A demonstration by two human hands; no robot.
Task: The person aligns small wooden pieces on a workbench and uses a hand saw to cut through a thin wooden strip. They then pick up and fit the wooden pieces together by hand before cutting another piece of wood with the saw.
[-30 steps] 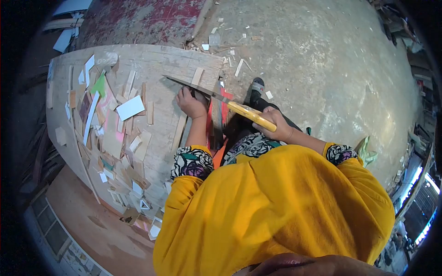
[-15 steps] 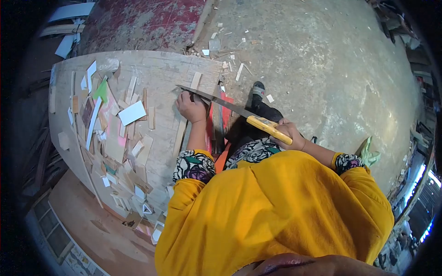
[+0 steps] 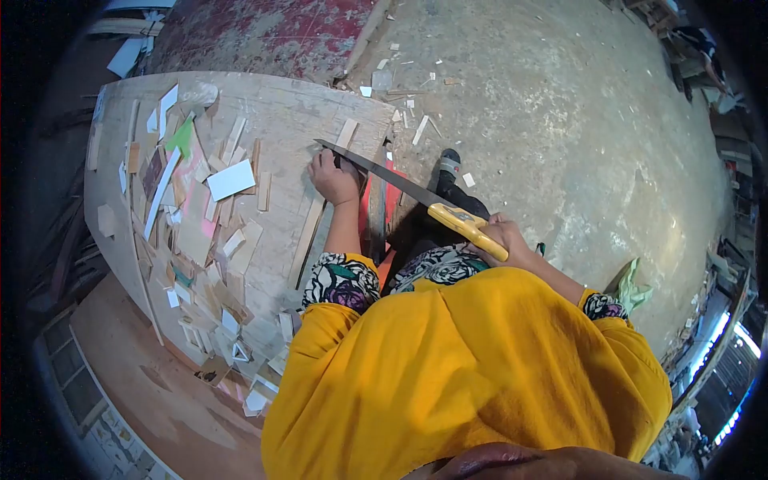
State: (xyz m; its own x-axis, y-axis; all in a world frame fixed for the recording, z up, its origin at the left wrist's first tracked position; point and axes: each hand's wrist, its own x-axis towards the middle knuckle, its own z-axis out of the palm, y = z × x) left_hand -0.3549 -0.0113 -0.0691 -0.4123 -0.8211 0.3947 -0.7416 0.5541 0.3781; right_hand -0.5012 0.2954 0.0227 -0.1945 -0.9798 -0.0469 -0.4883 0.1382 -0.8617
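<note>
My right hand (image 3: 502, 236) is closed round the yellow handle of a handsaw (image 3: 460, 218). Its metal blade points to the upper left and lies across a narrow wooden strip (image 3: 346, 134) on the worktable (image 3: 280, 112). Just below the blade's tip, my left hand (image 3: 334, 179) is closed over the strip, with the fingers partly hidden. The strip's far end shows beyond the blade, and another length extends below my left wrist. Whether the teeth are inside the wood is too small to tell.
Wood offcuts (image 3: 192, 228), a white rectangular piece (image 3: 231, 180) and a green scrap (image 3: 182, 138) litter the table's left part. Red material (image 3: 392, 192) shows beside the table edge. My shoe (image 3: 450, 164) is on the concrete floor (image 3: 560, 136), among small scraps. Green cloth (image 3: 634, 288) lies right.
The view has shifted slightly. The saw's tip reaches a little less far past the strip than before. Both hands keep their holds.
</note>
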